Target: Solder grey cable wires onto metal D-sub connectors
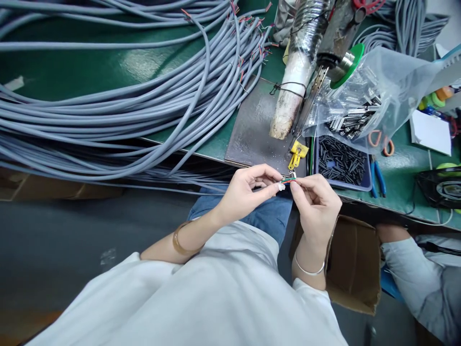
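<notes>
Toward three o'clock from the head view's centre, thin coloured wires (288, 181) sit pinched in the fingertips of both the left hand (248, 186) and right hand (318, 201). A yellow clip (298, 153) lies near, at one o'clock. The wires should handle as light, bendy, perhaps slippery; best gripped by their insulation.

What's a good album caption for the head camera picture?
Left hand and right hand pinch thin coloured wires while grey cables loop across the green table.
</notes>
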`<state>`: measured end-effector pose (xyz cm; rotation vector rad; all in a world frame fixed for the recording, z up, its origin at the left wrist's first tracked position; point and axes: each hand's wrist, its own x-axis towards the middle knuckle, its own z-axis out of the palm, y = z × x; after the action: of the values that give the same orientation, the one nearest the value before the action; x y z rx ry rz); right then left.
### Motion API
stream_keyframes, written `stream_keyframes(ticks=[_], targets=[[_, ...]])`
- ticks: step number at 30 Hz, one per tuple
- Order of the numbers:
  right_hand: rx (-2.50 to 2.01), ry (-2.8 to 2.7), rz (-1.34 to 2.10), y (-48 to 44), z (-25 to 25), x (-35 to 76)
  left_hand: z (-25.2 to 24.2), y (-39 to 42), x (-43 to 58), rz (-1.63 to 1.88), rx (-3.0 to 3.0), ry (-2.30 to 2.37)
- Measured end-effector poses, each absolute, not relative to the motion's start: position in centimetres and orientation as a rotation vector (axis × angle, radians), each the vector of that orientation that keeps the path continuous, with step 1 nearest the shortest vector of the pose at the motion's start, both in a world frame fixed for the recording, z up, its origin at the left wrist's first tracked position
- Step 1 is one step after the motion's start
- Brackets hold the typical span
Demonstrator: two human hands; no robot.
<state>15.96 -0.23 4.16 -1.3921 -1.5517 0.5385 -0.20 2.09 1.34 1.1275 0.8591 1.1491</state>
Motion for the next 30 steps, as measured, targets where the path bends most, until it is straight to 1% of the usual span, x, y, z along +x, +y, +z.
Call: stream_keyframes(ticks=[3,7,9,11,13,18,30], targets=[[-1.413,-1.576,0.452,-0.5,4.0,15.6,1.0,1.8,0.1,1.234,1.322,0.967],[-1.402,-1.698,0.239,-1.0,3.7,15.3,0.7,1.6,0.3,1.305,1.512,1.008],[-1.326,-1.812,0.106,-1.1,3.3,15.2,0.6,1.5,0.4,1.312,1.560,1.027],[-1.226,-1.919,0.047,-1.2,3.0,15.2,0.5,1.5,0.4,1.305,1.560,1.038],[-1.202,-1.918,0.095,-1.2,3.0,15.4,0.5,1.6,0.4,1.279,1.503,1.035],[-1.353,-1.680,0.193,-1.1,3.7,16.1,0.8,1.7,0.3,1.207,1.270,0.955],[-1.339,-1.824,0.303,-1.0,3.7,16.1,1.1,1.8,0.2,1.095,1.203,0.908]])
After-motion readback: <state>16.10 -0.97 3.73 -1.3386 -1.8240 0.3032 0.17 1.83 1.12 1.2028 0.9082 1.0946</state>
